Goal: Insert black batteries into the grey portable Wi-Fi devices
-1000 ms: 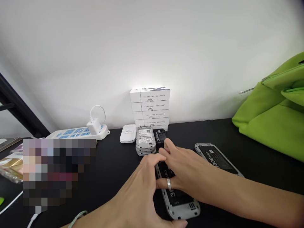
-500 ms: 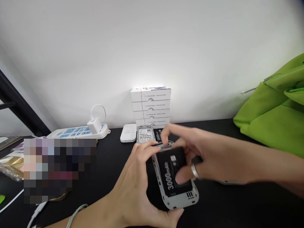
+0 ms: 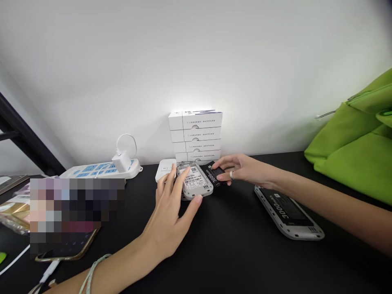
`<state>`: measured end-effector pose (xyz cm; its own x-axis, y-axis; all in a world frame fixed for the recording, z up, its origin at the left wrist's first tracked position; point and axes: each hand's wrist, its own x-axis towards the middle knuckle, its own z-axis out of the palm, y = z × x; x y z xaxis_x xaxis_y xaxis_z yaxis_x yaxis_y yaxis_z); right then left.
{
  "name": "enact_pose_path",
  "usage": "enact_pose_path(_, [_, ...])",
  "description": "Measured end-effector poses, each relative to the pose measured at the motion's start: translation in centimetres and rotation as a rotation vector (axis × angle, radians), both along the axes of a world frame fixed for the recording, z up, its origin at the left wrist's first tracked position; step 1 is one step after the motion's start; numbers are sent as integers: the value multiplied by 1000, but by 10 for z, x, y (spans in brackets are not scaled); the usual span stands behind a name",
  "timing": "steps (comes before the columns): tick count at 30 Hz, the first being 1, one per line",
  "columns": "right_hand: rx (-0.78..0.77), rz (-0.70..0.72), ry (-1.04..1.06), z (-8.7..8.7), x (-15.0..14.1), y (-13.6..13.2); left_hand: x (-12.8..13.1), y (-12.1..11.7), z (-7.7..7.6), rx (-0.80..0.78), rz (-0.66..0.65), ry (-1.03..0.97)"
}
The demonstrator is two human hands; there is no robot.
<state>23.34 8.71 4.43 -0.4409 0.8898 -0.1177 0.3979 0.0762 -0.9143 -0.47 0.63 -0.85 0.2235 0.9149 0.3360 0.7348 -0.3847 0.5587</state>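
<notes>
My left hand (image 3: 173, 200) grips a white rounded device with a printed label in its open battery bay (image 3: 196, 179), fingers along its left side and thumb at its near edge. A black 3000 mAh battery (image 3: 213, 179) lies just right of that device. The thumb and fingers of my right hand (image 3: 234, 169) close on the battery's right side. Off to the right, under my right forearm, a second white device (image 3: 289, 232) rests on the table with a black battery (image 3: 288, 210) seated in it. White back covers (image 3: 163, 167) sit partly behind my left fingers.
Several white boxes (image 3: 196, 134) are stacked against the wall. A power strip (image 3: 101, 169) with a plugged-in charger (image 3: 121, 161) lies at back left. In front of it is a phone (image 3: 72, 249) on a cable, partly blurred out. A green bag (image 3: 352, 151) stands at right.
The device with its battery left my hands and now lies at the right. My left hand moved to the labelled device further back, my right hand to the loose battery beside it.
</notes>
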Motion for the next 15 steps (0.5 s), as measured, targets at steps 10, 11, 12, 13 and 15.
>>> enact_pose_path(10, [469, 117, -495, -14, -8, -3, -2, 9, 0, -82, 27, -109])
enact_pose_path(11, [501, 139, -548, -9, -7, -5, -2, 9, 0, -85, 30, -120])
enact_pose_path(12, [508, 157, -600, -2, -6, -8, -2, 9, 0, -87, 34, -128])
enact_pose_path(13, [490, 172, -654, 7, -3, -12, -2, 10, 0, -85, 38, -132])
enact_pose_path(15, [407, 184, -777, 25, 7, -22, -3, 10, -1, -76, 42, -138])
